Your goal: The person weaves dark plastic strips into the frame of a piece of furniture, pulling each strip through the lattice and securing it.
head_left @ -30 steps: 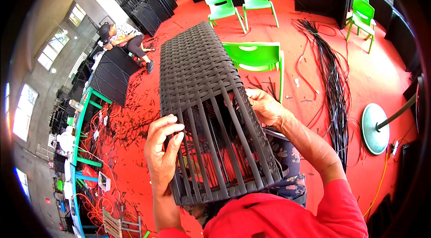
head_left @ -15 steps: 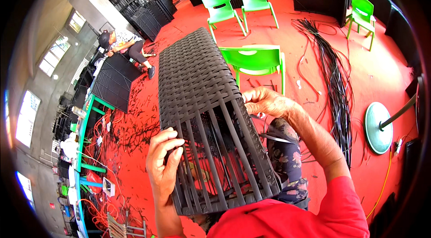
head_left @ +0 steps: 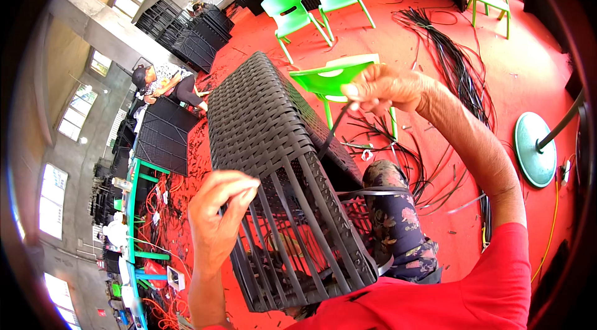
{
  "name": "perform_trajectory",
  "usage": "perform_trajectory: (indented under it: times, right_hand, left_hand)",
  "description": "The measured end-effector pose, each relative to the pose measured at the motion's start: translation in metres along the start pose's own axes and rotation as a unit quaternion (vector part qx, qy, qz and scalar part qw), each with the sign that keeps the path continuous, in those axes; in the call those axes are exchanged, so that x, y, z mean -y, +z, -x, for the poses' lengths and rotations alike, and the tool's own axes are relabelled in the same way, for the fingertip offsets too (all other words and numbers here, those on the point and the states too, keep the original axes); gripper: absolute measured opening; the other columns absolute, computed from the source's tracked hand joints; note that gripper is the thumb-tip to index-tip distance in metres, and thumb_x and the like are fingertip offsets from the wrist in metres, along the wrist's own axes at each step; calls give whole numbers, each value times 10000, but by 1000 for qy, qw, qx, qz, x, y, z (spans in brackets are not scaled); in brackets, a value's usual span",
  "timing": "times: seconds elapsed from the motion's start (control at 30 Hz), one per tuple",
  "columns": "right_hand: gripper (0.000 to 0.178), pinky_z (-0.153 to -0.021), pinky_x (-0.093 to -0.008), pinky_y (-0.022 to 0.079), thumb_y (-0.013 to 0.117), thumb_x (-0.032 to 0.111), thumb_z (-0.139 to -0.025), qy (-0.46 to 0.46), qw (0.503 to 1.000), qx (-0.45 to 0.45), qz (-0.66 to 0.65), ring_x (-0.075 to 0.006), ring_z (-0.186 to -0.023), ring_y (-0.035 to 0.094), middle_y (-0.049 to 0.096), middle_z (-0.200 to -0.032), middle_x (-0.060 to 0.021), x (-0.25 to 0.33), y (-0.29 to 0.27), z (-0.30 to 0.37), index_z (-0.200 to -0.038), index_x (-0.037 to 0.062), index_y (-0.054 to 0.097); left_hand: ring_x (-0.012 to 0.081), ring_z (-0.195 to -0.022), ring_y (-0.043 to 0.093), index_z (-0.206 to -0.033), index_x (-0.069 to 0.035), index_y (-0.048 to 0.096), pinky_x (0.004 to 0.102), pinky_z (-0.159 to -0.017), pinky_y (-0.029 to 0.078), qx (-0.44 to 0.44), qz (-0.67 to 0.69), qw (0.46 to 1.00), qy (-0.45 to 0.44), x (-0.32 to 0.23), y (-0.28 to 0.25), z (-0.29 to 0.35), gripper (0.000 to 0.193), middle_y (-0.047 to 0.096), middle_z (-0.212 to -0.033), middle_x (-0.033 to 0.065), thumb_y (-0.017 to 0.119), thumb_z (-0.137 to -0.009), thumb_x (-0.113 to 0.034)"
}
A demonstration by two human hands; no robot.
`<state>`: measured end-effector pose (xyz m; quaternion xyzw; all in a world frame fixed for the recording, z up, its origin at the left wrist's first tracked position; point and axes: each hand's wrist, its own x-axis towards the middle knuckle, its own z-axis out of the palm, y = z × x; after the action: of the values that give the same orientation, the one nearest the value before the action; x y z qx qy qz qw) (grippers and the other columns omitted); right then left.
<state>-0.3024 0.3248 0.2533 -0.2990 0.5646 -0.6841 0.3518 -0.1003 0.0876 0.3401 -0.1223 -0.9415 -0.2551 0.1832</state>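
A dark woven wicker piece (head_left: pixel 252 121), box-shaped, stands tilted before me, its upper part closely woven and its near part bare bars. My right hand (head_left: pixel 388 88) is raised beyond its right edge, pinching a flat dark strip (head_left: pixel 336 126) that runs down to the weave. My left hand (head_left: pixel 217 218) is at the piece's left side, thumb and fingertips pressed together; whether a strip is between them I cannot make out. Behind the piece, my leg in flowered trousers (head_left: pixel 398 221) is partly hidden.
A green chair (head_left: pixel 329 76) stands just beyond the piece, with more green chairs (head_left: pixel 287 11) farther off. Long dark strips (head_left: pixel 457 75) lie bundled on the red floor at right, near a round green stand base (head_left: pixel 535 149). A co-worker (head_left: pixel 163 84) sits at far left.
My right hand has moved up and away from the piece's edge, drawing the strip out. My left hand has closed its fingertips. The view has shifted slightly.
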Motion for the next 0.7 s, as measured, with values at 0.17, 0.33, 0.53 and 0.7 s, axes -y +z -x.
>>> perform_trajectory:
  times: [0.17,0.33,0.53,0.7]
  right_hand:
    - [325,-381,-180,248,678,362,-738,-91,992,58,58,-7,-489,384,532,-610,12,54,50,5,-723,41,625]
    - [286,-446,-242,319,648,319,-769,-213,955,74,191,-55,-514,406,516,-598,22,51,41,-5,-791,35,631]
    - [310,-490,-282,374,566,310,-823,-49,857,-233,457,-101,-540,449,448,-558,-24,-61,-64,40,-859,4,600]
    - [281,-576,-391,378,491,255,-845,-13,724,-497,477,-312,-631,498,477,-651,-184,-248,-151,150,-737,-2,522]
  left_hand:
    - [85,-689,509,-979,-15,585,220,-607,415,145,148,975,-82,-12,32,-55,210,561,-800,17,610,-786,-93]
    - [51,-602,505,-820,-16,576,171,-528,384,275,332,894,-123,-1,40,-74,182,579,-739,34,520,-868,-183]
    - [116,-500,452,-680,-52,474,204,-433,337,118,496,845,-162,40,28,-54,364,491,-637,66,472,-874,-359]
    - [131,-538,445,-661,-50,451,227,-454,348,90,539,824,-150,36,32,-49,375,465,-642,68,478,-871,-360]
